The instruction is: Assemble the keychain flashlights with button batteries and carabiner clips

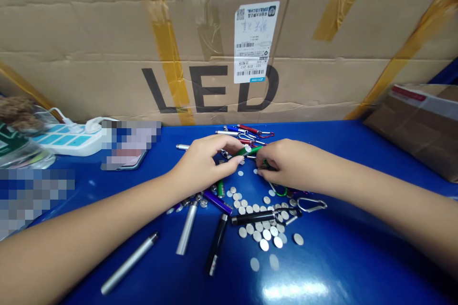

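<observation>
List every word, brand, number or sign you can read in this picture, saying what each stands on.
"LED": large brown cardboard box, big black letters.
"101 - E19 217": apparently, on the white rectangular paper label; its other small print and handwriting are too unclear to quote.
Too small or blurred: white marking on the black cylindrical tube; lettering on the green-and-clear plastic bag.

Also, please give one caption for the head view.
Left hand and right hand hold green parts over a blue tabletop strewn with silver discs.
</observation>
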`<control>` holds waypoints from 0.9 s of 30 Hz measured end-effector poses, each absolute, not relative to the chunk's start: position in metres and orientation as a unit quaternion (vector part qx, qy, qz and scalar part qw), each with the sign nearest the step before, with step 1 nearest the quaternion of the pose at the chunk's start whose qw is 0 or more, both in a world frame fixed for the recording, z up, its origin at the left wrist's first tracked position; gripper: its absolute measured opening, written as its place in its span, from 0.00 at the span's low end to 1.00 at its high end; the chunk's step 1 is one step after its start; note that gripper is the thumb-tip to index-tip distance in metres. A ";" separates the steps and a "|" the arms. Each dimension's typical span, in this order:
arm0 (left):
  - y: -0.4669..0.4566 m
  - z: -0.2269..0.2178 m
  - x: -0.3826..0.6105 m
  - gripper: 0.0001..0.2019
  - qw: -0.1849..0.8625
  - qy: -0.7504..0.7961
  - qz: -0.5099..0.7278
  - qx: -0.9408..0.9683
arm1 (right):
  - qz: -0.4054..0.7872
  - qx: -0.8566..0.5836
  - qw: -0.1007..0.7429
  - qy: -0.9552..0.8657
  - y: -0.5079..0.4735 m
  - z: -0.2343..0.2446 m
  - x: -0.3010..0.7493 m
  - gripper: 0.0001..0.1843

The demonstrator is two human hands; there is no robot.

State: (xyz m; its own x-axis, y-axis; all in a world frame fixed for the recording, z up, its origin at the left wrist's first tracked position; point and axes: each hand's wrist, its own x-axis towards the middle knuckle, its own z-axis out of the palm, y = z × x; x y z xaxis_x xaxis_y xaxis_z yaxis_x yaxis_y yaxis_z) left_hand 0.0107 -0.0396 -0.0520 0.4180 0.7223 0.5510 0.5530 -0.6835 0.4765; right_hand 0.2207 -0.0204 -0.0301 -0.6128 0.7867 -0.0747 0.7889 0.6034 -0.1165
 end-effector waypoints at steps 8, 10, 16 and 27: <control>-0.040 -0.052 0.011 0.06 0.106 0.373 0.382 0.839 | -0.045 0.419 -0.124 0.898 -0.024 -0.014 0.223 0.07; -0.040 -0.052 0.011 0.06 0.104 0.368 0.383 0.841 | -0.055 0.392 -0.182 0.900 -0.025 -0.008 0.224 0.07; -0.040 -0.052 0.010 0.07 0.097 0.360 0.380 0.847 | -0.044 0.317 -0.250 0.914 -0.027 -0.009 0.222 0.07; -0.040 -0.052 0.010 0.06 0.103 0.367 0.389 0.839 | -0.062 0.321 -0.287 0.901 -0.029 -0.019 0.219 0.12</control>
